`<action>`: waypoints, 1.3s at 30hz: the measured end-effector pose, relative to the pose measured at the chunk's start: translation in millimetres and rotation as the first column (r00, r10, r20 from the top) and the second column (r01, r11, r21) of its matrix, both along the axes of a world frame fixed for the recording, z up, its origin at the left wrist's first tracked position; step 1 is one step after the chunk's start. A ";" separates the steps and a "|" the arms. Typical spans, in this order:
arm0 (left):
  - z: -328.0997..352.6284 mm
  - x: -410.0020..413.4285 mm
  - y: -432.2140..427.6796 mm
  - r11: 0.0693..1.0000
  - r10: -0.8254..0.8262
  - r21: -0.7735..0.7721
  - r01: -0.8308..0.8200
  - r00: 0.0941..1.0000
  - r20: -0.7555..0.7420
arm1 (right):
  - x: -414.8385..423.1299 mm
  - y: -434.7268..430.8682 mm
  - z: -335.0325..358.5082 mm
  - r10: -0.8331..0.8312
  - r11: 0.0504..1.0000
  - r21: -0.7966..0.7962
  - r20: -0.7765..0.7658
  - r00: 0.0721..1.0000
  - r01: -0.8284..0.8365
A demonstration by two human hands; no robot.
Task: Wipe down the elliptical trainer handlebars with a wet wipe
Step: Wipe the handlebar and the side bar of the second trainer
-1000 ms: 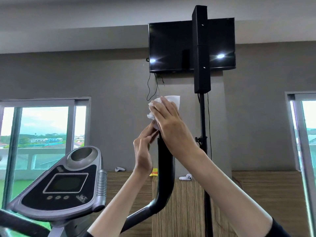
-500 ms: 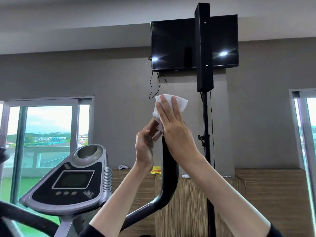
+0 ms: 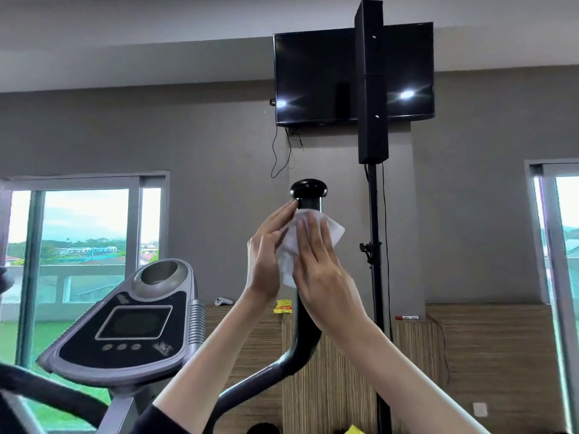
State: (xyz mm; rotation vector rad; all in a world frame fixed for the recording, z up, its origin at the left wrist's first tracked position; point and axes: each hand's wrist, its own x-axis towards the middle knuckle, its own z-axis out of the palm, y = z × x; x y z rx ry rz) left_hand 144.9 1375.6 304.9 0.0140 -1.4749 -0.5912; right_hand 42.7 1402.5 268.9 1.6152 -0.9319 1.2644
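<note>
Under the handlebar knob, left hand and right hand pressed straight fingers onto the wipe: limp, probably best wrapped round.

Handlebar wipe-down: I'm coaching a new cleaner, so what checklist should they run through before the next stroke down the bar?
1. Wet wipe on the handlebar, just under the knob: ok.
2. Right hand pressing the wipe flat: ok.
3. Left hand touching it from the other side: ok.
4. Wipe wrapped fully round the bar: cannot tell, far side hidden.
5. Knob covered: not ok, bare.
6. Bar below the hands unobstructed: ok.
</note>
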 end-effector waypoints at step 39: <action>-20.0 23.3 -10.2 0.778 0.529 -0.512 -0.363 0.818 0.225 | -23.2 -54.0 -98.6 -0.231 0.963 -0.192 -0.229 0.946 0.189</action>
